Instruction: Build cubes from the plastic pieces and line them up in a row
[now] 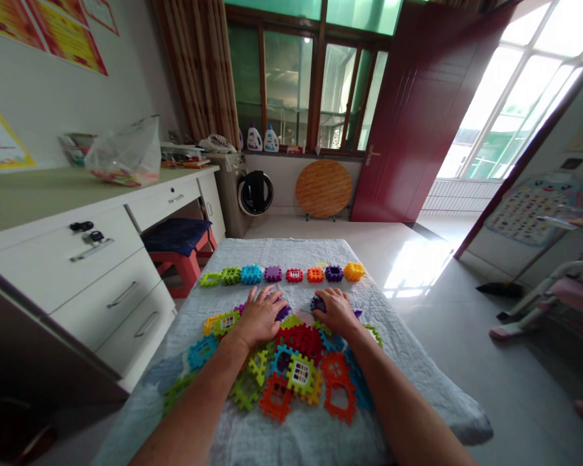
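Note:
Flat, notched plastic building pieces in several colours lie heaped on the cloth-covered table. My left hand [261, 318] rests palm down on the heap's far left part, fingers spread. A purple building piece [284, 312] shows beside its thumb and fingertips. At the far right of the heap, my right hand [339, 312] has its fingers curled over a dark purple building piece [317, 303], partly hidden by them. Between my forearms lie a red piece [305, 341], a lime window piece [301, 373] and an orange frame piece [340, 399].
Beyond my hands runs a row of small stacks sorted by colour, from a lime stack [210, 279] to a yellow stack [354, 271]. Light cloth [393, 362] covers the table. A red stool [182, 259] and white drawers [111, 291] stand left.

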Action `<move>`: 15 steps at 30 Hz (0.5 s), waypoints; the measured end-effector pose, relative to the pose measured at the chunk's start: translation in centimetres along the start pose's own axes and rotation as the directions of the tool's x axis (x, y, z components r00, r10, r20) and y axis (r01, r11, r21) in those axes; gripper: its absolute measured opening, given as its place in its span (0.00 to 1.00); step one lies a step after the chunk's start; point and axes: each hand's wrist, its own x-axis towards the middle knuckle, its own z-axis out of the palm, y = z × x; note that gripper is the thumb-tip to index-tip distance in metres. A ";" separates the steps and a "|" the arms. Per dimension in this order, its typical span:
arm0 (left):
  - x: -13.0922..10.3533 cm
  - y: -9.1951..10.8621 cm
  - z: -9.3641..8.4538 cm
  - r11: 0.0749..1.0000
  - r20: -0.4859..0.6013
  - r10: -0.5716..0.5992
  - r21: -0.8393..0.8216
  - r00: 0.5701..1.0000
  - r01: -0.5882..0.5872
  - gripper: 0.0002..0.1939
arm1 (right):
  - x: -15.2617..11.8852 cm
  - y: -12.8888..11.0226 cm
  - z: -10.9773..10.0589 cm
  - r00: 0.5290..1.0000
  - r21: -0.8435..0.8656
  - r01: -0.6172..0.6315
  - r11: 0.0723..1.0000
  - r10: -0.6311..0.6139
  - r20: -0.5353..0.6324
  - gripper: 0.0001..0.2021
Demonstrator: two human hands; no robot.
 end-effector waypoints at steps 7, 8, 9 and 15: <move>1.2 -0.5 0.0 0.997 0.118 -0.048 -0.054 0.992 0.055 0.33 | -0.1 -0.1 0.0 0.990 0.132 0.132 0.982 -0.122 -0.077 0.29; 1.3 -0.6 -0.1 0.996 0.137 -0.049 -0.062 0.989 0.058 0.34 | -0.1 -0.2 0.1 0.989 0.141 0.139 0.980 -0.130 -0.074 0.30; 1.5 -0.7 -0.3 0.996 0.162 -0.048 -0.067 0.986 0.059 0.34 | -0.1 -0.2 0.2 0.989 0.146 0.138 0.980 -0.128 -0.071 0.31; 3.0 -0.7 -1.7 0.999 0.284 -0.027 -0.011 0.959 0.031 0.30 | 0.1 0.1 0.9 1.000 0.141 0.028 0.990 -0.028 -0.004 0.29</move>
